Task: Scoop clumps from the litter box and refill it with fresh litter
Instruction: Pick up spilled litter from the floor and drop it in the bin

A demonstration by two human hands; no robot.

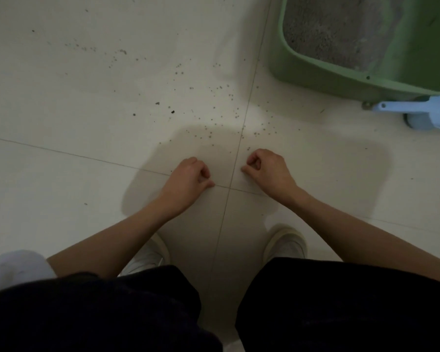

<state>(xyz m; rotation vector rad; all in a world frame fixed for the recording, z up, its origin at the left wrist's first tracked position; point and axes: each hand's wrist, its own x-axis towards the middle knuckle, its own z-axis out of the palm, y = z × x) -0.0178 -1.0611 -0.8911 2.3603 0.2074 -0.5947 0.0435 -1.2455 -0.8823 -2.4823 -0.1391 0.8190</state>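
On the left I see dark grains (178, 72) scattered over the pale floor (61, 174). In the middle my left hand (188, 177) and right hand (267, 171) hang over it, fingers curled together on nothing. Far right stands the green litter box (315, 74) holding grey litter (333, 31), a blue scoop (427, 110) just beside it.

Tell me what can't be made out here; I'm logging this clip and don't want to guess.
- Litter box, head view: its far and right sides are cut off by the frame edges, so most of the litter, and any clumps, go unseen.
- Blue scoop: its head runs off the right edge.
- Left hand and right hand: fingers curled; whether they pinch a granule is too small to tell.
- Specks on the floor: too small to identify.
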